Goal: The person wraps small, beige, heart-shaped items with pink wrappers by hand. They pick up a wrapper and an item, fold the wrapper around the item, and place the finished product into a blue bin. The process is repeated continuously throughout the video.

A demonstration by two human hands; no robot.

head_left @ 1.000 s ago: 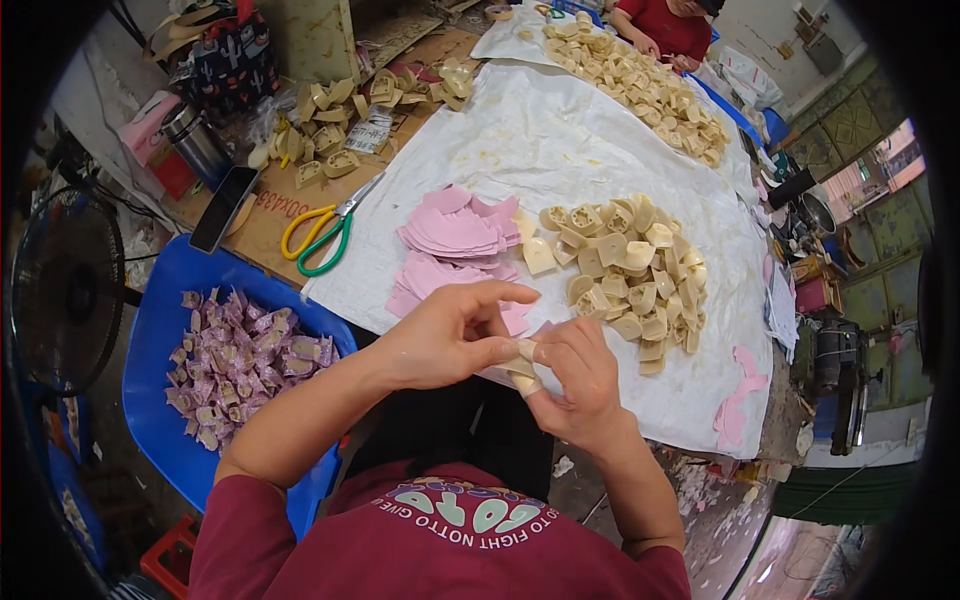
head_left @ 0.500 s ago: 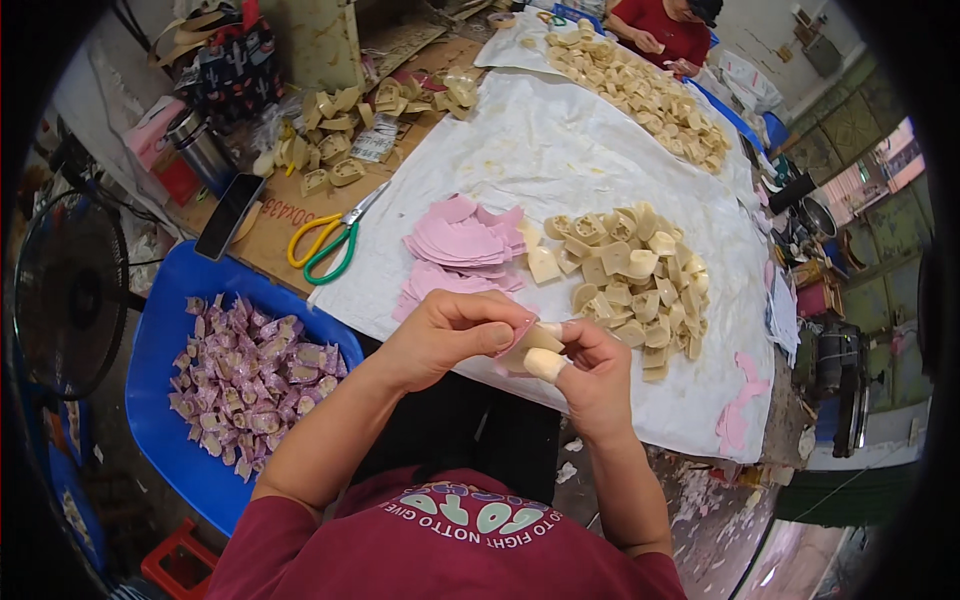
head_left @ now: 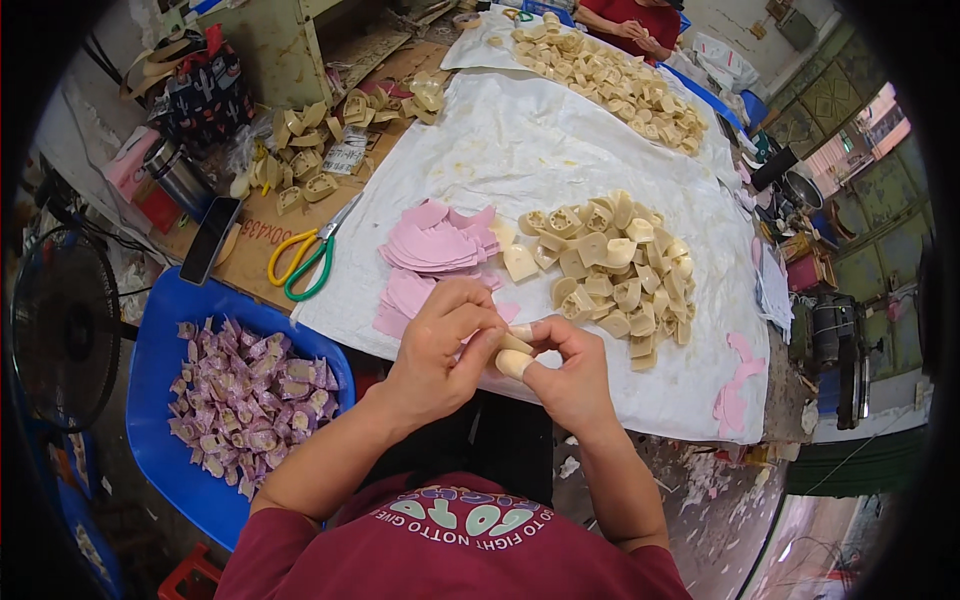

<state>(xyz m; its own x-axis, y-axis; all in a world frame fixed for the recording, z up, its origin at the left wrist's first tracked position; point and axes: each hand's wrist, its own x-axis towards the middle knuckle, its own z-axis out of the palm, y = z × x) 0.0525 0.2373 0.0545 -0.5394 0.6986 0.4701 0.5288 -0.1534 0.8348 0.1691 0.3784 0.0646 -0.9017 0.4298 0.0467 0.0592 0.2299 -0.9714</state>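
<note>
Just in front of the table's near edge, both hands meet on one small beige moulded piece (head_left: pixel 514 344), which looks like a shoe heel. My left hand (head_left: pixel 440 350) is closed on its left end, thumb and fingers pressed together. From the other side my right hand (head_left: pixel 575 375) pinches it; that thumb and forefinger wear pale coverings at the tips. The fingers hide most of the piece, and pink sheet on it cannot be made out clearly now. Beyond my left hand lie stacked pink cut sheets (head_left: pixel 435 238). A heap of similar beige pieces (head_left: pixel 620 265) lies past my right hand.
White cloth (head_left: pixel 500 140) covers the table. Yellow-and-green-handled scissors (head_left: pixel 312 255) and a phone (head_left: pixel 211 240) lie left. A blue tub (head_left: pixel 150 400) of pink-wrapped pieces stands at lower left. Another person (head_left: pixel 640 25) sits behind a far beige heap (head_left: pixel 610 85). Pink scraps (head_left: pixel 738 385) lie right.
My hands have drawn closer together, shifting slightly left in view. The left fingers now cover the pink sheet that showed against the beige piece. The whole view has shifted a little.
</note>
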